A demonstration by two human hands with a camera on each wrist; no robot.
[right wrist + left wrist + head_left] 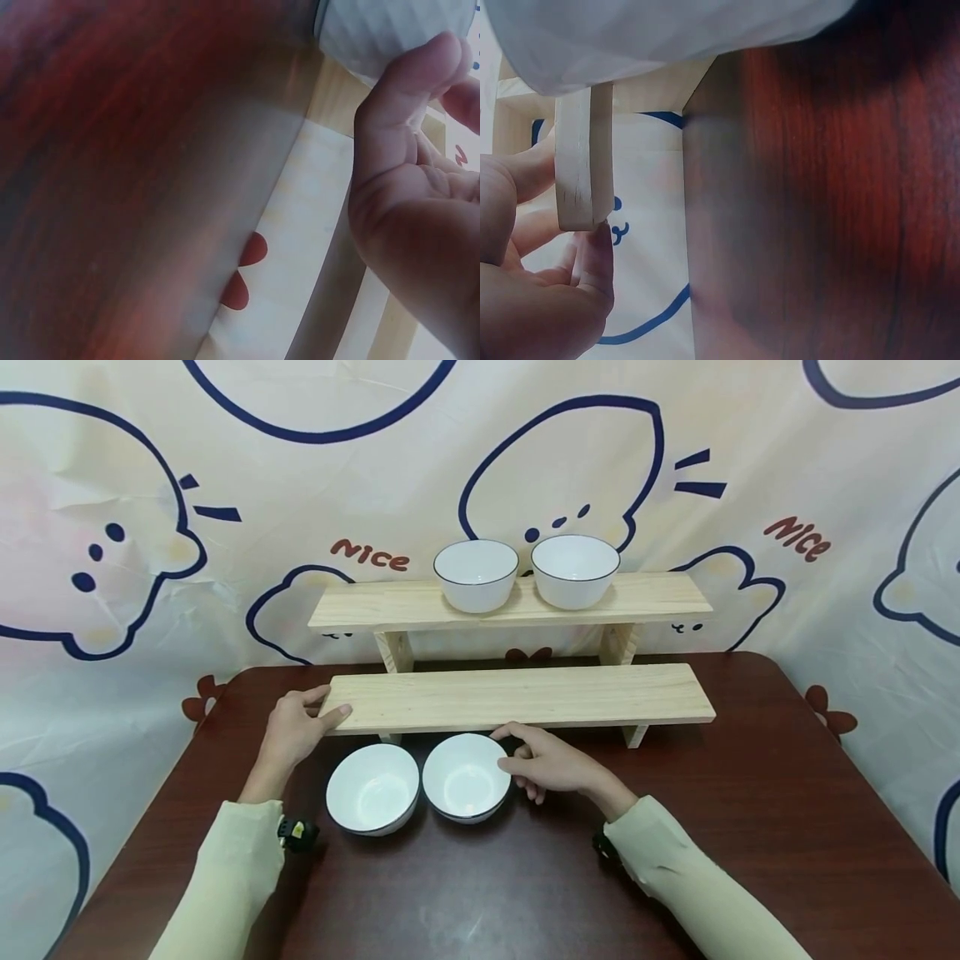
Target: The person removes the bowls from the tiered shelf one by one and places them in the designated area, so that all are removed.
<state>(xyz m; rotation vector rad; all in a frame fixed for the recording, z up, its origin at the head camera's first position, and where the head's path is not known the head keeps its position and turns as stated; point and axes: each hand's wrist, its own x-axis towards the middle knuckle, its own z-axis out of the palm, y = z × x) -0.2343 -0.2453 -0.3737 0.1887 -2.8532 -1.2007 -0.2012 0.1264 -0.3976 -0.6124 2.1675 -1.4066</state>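
At the left end of the lower wooden shelf board, my left hand grips the edge, thumb on top and fingers beyond the end. The left wrist view shows the board end between the thumb and fingers of that hand. Two white bowls with dark rims stand side by side before the shelf, a left bowl and a right bowl. My right hand holds the right bowl's right side with thumb and index finger; its other fingers are curled below. In the right wrist view its thumb lies against the bowl's faceted wall.
Two more white bowls, one on the left and one on the right, sit on the upper shelf board. The two-tier stand rests at the back of the dark wooden table, before a printed cloth.
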